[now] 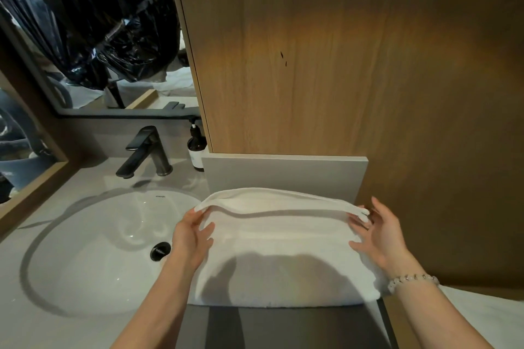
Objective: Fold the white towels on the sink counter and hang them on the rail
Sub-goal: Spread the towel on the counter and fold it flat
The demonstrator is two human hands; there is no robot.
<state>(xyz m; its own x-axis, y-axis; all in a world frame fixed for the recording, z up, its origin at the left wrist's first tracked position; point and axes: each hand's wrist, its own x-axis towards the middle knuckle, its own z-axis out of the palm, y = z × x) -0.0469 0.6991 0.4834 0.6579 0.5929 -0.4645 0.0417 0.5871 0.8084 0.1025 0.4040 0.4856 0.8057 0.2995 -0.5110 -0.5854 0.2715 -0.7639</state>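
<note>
Where the towel is: I see the white towel [283,261] lying on the surface [42,306], just to the right of the sink [93,249] and in front of a low grey panel [283,173].
Towel shape: it is folded into a wide, thick pad. Its far edge is lifted up, and there is a dark shadow under that edge.
Left hand: my left hand [190,238] pinches the left end of the lifted edge with its thumb and fingers.
Right hand: my right hand [380,238] holds the right end of the lifted edge in its fingers. Its thumb points in across the towel.
Wrist: a bead bracelet [412,280] sits on the right wrist.
Sink: it is round and white, with a dark drain [160,249] close to my left arm.
Behind the sink: a black tap [147,153] stands there, and a brown pump bottle [196,147] stands beside it.
Walls: a wood wall [340,65] rises behind the towel. A mirror [85,37] hangs above the tap.
</note>
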